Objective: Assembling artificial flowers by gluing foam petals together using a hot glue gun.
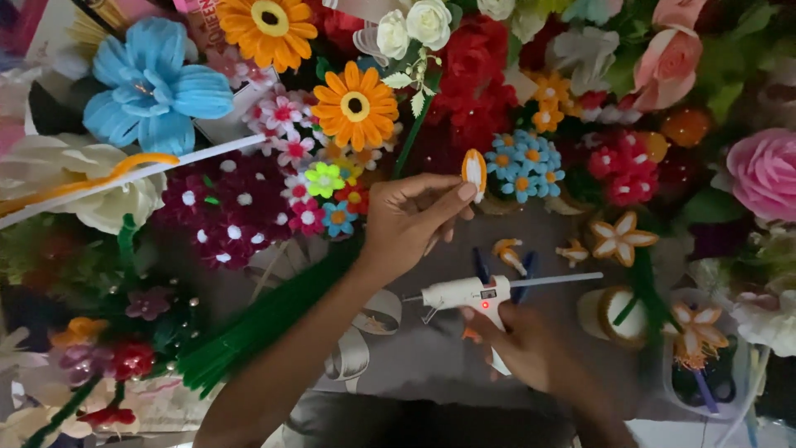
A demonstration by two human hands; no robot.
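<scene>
My left hand (408, 222) is raised over the table and pinches a small white petal with an orange rim (473, 172) between thumb and fingers. My right hand (524, 342) grips the handle of a white hot glue gun (464, 293), whose nozzle points left and whose clear glue stick (557, 280) juts out to the right. A red light glows on the gun's body. The petal is above and apart from the nozzle.
Handmade flowers ring the grey work area: a blue one (153, 87), orange daisies (355, 105), red blooms (473, 75), a pink rose (765, 170). Loose orange-white petals (507, 251) and a star flower (620, 238) lie nearby. Green pipe-cleaner stems (257, 323) lie left. Scissors (705, 390) sit in a container.
</scene>
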